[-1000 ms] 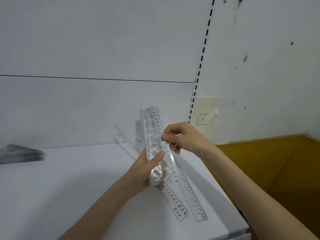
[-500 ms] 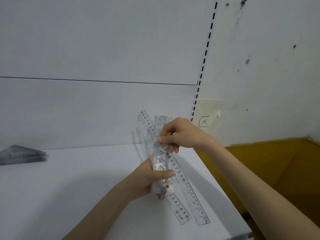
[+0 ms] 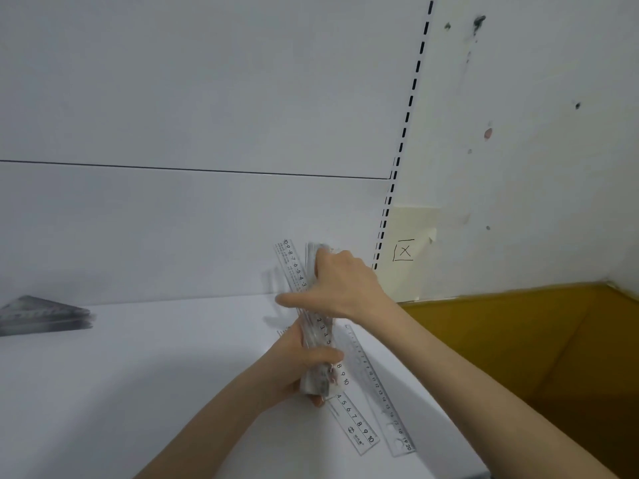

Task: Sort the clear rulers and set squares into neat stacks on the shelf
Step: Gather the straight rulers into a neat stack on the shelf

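The left hand (image 3: 297, 361) gripped a bundle of clear rulers (image 3: 320, 328) above the shelf (image 3: 138, 392), and the right hand (image 3: 345, 288) curled over its top end. Beneath lay a ruler ending at 10 (image 3: 356, 426) and a ruler ending at 20 (image 3: 380, 388).

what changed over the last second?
The right hand slid up from the middle of the bundle of rulers to its upper end, fingers curled over it. The numbered ruler it pinched now lies against the bundle, tipped left. The left hand still grips the lower end. Two loose rulers and the set square stack on the shelf stayed put.
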Demonstrator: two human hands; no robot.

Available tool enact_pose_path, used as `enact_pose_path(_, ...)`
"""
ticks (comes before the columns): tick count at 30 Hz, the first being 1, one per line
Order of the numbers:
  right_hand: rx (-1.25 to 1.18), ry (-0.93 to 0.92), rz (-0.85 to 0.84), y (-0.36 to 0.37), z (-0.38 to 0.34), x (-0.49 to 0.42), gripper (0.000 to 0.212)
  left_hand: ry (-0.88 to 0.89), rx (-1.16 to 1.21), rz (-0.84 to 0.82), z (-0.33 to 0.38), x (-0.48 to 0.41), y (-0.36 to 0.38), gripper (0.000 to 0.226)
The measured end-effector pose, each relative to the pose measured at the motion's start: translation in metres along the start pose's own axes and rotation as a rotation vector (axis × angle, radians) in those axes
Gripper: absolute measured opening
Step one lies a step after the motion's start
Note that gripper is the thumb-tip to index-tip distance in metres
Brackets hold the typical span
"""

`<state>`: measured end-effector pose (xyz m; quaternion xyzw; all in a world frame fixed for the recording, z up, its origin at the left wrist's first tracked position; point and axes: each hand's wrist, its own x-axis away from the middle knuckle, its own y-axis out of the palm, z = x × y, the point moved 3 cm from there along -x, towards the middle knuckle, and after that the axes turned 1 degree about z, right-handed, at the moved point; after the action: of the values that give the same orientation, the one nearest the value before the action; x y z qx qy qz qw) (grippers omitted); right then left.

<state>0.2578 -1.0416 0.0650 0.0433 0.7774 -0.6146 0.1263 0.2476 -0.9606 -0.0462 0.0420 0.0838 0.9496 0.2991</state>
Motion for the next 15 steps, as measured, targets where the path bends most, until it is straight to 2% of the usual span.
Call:
enact_pose_path(3,0.063,-0.027,0.046,0.006,-0.006,-0.002,0.041,-0.003,0.009,0.052,-0.001,-0.001,0.0,0.05)
enact_pose_path(6,-0.112,0.071,0.071,0.007,0.003,-0.008,0.042,0.016,0.054,0.079,0.001,-0.001,-0.002,0.058)
enact_pose_path(10,-0.271,0.166,0.148,0.004,0.015,-0.012,0.04,0.051,0.094,0.083,0.007,0.0,-0.003,0.055)
enact_pose_path(12,-0.192,0.162,0.178,0.002,0.016,-0.01,0.039,0.07,0.105,0.092,0.008,0.0,-0.002,0.055)
enact_pose_path(15,-0.061,0.16,0.203,-0.002,0.015,-0.007,0.051,0.105,0.11,0.133,0.007,-0.001,-0.001,0.054)
